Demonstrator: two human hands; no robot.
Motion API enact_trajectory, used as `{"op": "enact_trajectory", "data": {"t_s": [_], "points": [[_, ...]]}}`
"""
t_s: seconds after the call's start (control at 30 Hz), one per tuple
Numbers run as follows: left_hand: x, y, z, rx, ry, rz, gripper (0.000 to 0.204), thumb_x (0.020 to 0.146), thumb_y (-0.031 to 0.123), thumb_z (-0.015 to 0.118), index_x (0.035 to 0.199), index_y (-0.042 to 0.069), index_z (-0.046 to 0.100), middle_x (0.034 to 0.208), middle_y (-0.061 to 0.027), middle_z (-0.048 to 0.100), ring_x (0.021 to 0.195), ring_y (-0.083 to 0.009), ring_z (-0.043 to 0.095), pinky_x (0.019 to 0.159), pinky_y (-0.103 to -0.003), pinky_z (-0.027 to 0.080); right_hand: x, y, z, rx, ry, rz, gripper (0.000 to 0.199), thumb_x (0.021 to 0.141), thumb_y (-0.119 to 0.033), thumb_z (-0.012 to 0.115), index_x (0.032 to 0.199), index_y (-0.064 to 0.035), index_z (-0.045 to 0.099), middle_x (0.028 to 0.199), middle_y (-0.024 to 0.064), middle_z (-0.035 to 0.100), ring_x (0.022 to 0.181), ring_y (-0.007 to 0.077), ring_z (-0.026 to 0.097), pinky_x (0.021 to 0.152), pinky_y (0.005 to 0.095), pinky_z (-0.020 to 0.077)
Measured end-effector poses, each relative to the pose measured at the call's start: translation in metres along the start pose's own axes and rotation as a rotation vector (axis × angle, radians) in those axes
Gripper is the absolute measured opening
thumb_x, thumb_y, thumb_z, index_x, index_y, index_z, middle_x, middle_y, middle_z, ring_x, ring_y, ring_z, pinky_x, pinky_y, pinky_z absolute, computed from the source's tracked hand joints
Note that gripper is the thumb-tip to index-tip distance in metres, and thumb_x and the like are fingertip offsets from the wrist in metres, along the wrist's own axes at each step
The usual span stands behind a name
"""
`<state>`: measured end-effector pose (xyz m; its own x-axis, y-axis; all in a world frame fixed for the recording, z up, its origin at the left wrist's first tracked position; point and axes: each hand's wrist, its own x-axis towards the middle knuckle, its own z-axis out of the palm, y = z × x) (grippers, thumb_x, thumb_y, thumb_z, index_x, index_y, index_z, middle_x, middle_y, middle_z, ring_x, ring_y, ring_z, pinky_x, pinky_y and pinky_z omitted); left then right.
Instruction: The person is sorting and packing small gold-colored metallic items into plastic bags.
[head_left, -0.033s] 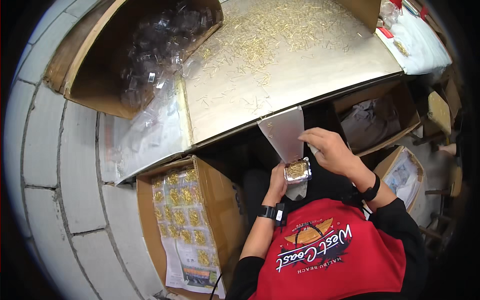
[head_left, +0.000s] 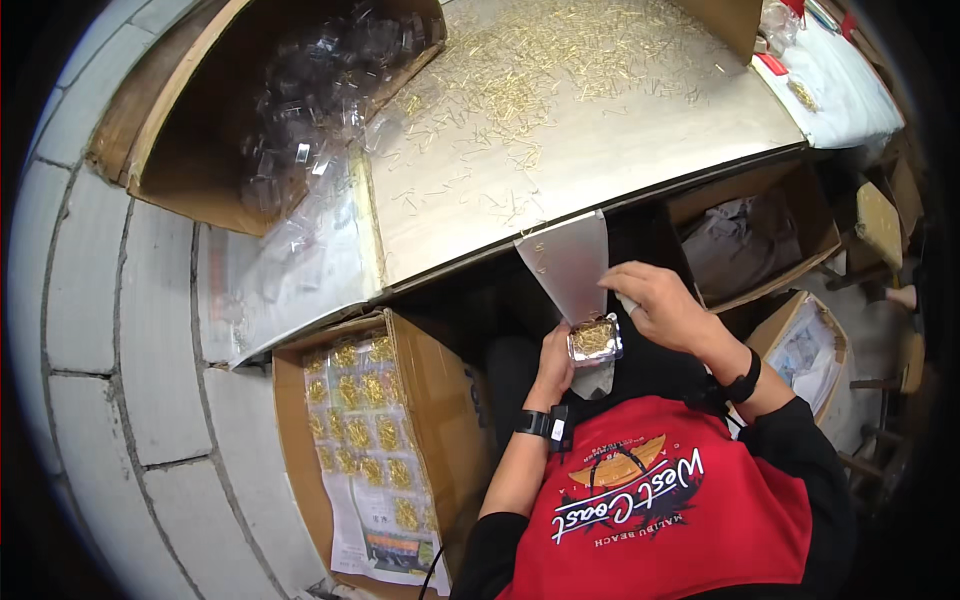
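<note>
My left hand [head_left: 556, 362] is closed round the side of a small clear plastic box [head_left: 617, 350]. Gold-coloured pins [head_left: 594, 338] fill the box. Right above it, a pale, tapering chute [head_left: 568, 262] slopes down from the table edge, narrow end at the box, with a few pins on its upper part. My right hand [head_left: 652, 296] is beside the chute's right edge, fingers bent and pressed together. Something whitish shows by its thumb; I cannot make out what it is. Whether the fingertips touch the chute is unclear.
Loose gold pins [head_left: 540, 80] are spread over the pale table [head_left: 440, 235]. At the far left, a cardboard box [head_left: 190, 150] holds many clear plastic boxes [head_left: 320, 90]. Filled boxes [head_left: 358, 433] lie in rows in a carton [head_left: 455, 430] at my left. Another carton [head_left: 815, 215] stands at right.
</note>
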<state>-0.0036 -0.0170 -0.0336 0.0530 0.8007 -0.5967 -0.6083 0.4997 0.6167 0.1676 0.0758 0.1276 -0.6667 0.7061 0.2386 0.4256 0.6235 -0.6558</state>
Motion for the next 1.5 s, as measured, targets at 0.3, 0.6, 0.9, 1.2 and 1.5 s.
{"op": "enact_trajectory", "data": {"t_s": [0.3,0.6,0.9,1.2,1.5], "points": [[-0.011,-0.001,-0.007,0.007,-0.171,0.007,0.045,0.098,0.037,0.038,0.112,-0.002,0.053,0.098,-0.0116,0.064,0.079,-0.0192,0.066,0.061,-0.033,0.058,-0.041,0.022,0.064,0.258,-0.461,0.036,0.035,0.076,0.007,0.054,0.110,0.0015,0.057,0.101,0.0181,0.061,0.099,0.0356,0.058,0.088,0.0388,0.0460],[-0.055,0.054,0.012,0.055,-0.145,0.096,0.042,0.099,0.033,0.039,0.108,-0.004,0.054,0.096,-0.0126,0.063,0.080,-0.0184,0.065,0.066,-0.030,0.057,-0.015,-0.001,0.038,0.148,-0.030,-0.010,0.027,0.080,0.001,0.057,0.107,0.0023,0.059,0.101,0.0171,0.062,0.095,0.0344,0.060,0.083,0.0380,0.0487],[-0.073,0.076,0.032,0.118,-0.125,0.149,0.036,0.098,0.031,0.042,0.105,-0.002,0.055,0.088,-0.0106,0.063,0.069,-0.0178,0.066,0.046,-0.029,0.057,-0.005,-0.004,0.050,0.261,0.015,-0.121,0.021,0.076,-0.002,0.064,0.097,-0.0007,0.063,0.094,0.0121,0.064,0.087,0.0287,0.063,0.073,0.0345,0.0512],[-0.075,0.075,0.034,-0.050,-0.091,0.287,0.037,0.097,0.031,0.042,0.109,-0.002,0.054,0.092,-0.0107,0.064,0.075,-0.0187,0.067,0.054,-0.031,0.058,-0.012,-0.016,0.034,0.008,-0.007,-0.339,0.038,0.067,0.007,0.057,0.103,-0.0033,0.062,0.112,0.0140,0.061,0.111,0.0307,0.056,0.093,0.0410,0.0453],[-0.073,0.074,0.033,-0.004,0.000,0.305,0.031,0.093,0.025,0.047,0.109,-0.001,0.055,0.092,-0.0115,0.064,0.075,-0.0190,0.067,0.050,-0.031,0.059,-0.006,-0.023,0.033,0.072,0.031,-0.337,0.042,0.067,0.008,0.055,0.107,-0.0015,0.060,0.112,0.0171,0.060,0.107,0.0332,0.057,0.089,0.0413,0.0469]]}}
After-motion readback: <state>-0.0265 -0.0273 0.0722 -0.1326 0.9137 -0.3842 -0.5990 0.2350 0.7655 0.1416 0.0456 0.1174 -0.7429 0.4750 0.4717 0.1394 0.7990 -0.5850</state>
